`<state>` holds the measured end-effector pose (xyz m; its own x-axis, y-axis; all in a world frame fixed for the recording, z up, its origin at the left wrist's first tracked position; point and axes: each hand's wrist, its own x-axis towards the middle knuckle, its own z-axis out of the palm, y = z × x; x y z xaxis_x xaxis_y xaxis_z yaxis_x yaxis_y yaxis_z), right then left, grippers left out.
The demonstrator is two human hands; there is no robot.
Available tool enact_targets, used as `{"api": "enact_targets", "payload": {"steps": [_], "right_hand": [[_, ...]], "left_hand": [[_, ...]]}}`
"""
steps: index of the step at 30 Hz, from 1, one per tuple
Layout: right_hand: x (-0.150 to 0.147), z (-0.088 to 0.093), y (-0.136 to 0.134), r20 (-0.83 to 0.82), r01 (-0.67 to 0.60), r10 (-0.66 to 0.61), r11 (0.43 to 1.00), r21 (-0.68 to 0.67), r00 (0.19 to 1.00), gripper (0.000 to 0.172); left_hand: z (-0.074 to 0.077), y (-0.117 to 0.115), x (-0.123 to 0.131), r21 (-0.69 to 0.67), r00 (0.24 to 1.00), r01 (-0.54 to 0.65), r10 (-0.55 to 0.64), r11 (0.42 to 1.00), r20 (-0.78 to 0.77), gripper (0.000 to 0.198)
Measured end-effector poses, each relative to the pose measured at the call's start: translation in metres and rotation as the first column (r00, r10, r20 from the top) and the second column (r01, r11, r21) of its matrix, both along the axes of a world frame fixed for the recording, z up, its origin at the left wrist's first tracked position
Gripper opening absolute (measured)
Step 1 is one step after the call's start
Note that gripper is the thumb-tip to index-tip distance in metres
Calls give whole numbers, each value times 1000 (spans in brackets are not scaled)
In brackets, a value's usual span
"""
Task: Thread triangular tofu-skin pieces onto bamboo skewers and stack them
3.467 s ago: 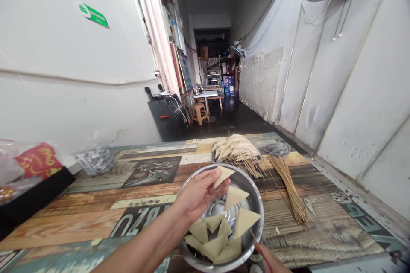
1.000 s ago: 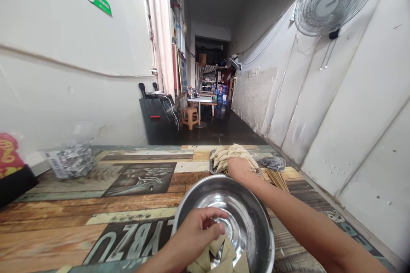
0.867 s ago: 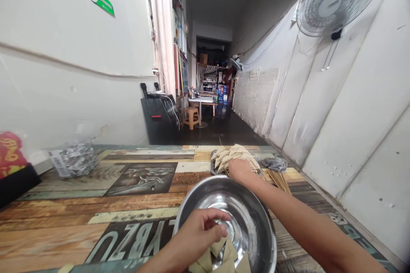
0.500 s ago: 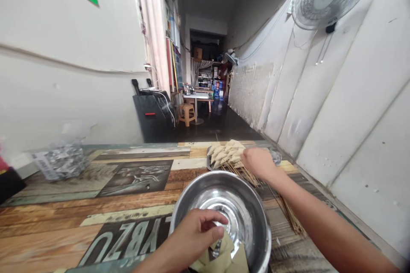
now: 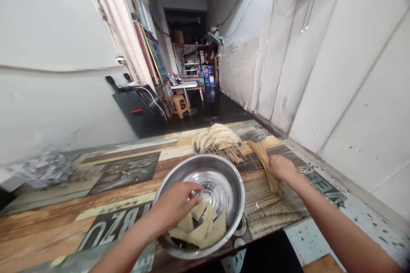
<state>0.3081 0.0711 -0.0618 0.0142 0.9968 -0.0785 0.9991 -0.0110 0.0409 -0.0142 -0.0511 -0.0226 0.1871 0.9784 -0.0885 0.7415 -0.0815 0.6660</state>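
Skewers (image 5: 218, 138), already loaded, are sitting heaped behind the steel bowl (image 5: 241, 187) in my head view, while several loose triangles (image 5: 205, 229) are lying inside it, looking tan and flat. I'm hovering the left hand (image 5: 180, 200) half-open above them, nothing visible in it; the right hand (image 5: 282, 168) is resting, fingers curled, at the stick bundle (image 5: 262, 155), can't tell if it's gripping any.

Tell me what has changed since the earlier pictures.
The right hand no longer holds the loaded skewer; it went to the pile of skewered triangles, then rightward and nearer, to the bundle of sticks. The left hand no longer grips a triangle. Unchanged: the bowl with loose triangles stands on the table.
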Motion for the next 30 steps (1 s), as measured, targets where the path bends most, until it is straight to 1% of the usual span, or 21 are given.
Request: {"api": "enact_targets", "payload": {"steps": [2,3,5,7,10,12,13,15,17,20,22,23,24,25,26,27,28,29,30], "right_hand": [[4,0,11,-31,5,-6,1000,-31,1000,30],[6,0,16,-47,-2,-1,999,-47,999,29],[11,0,26,-78,-21,16,998,-66,997,26],[14,-1,31,-102,-39,33,998,-55,994,24],[14,-5,31,-134,-38,42,999,31,990,24],[12,-6,28,-156,-20,39,992,123,987,24],[10,-7,26,-169,-11,41,984,176,985,23],[6,-4,24,-211,3,63,954,300,975,20],[3,2,21,-256,28,89,907,421,963,19],[-1,16,11,-380,98,172,796,597,909,20],[-7,27,-6,-467,118,301,726,678,831,17],[-11,31,-17,-514,115,372,715,690,773,16],[-15,35,-31,-565,96,429,732,675,705,15],[-21,37,-47,-644,83,462,771,632,610,14],[-27,38,-63,-727,51,460,827,560,509,15],[-34,38,-80,-805,5,439,877,481,400,16],[-40,36,-97,-864,-52,403,912,407,301,17],[-47,32,-113,-909,-116,344,938,326,233,18],[-53,26,-128,-943,-160,273,956,245,187,19]], "left_hand": [[-2,8,1,35,999,27,-26,999,-26,21],[-4,11,1,27,999,42,-41,999,-33,18],[-6,17,4,-2,995,70,-70,998,-72,13],[-6,21,8,-63,976,109,-119,992,-182,11],[-6,21,17,-183,892,164,-225,969,-392,13],[-6,20,21,-236,836,166,-264,957,-481,20],[-7,19,23,-242,820,163,-268,956,-505,23],[-10,19,25,-253,805,166,-279,953,-523,23],[-12,20,24,-262,802,197,-309,945,-511,21],[-10,23,21,-260,799,248,-349,933,-490,21],[-7,26,16,-226,815,270,-347,936,-465,20],[-5,27,13,-211,829,276,-343,938,-441,18],[-3,29,10,-200,850,275,-335,941,-406,15],[-2,31,7,-199,879,267,-323,943,-351,11],[0,33,5,-210,915,251,-302,945,-267,9],[1,35,2,-236,953,224,-263,946,-149,10],[1,37,1,-272,981,185,-192,944,1,12],[2,39,0,-310,980,148,-98,939,171,14],[3,41,0,-347,941,116,9,931,339,16]]}}
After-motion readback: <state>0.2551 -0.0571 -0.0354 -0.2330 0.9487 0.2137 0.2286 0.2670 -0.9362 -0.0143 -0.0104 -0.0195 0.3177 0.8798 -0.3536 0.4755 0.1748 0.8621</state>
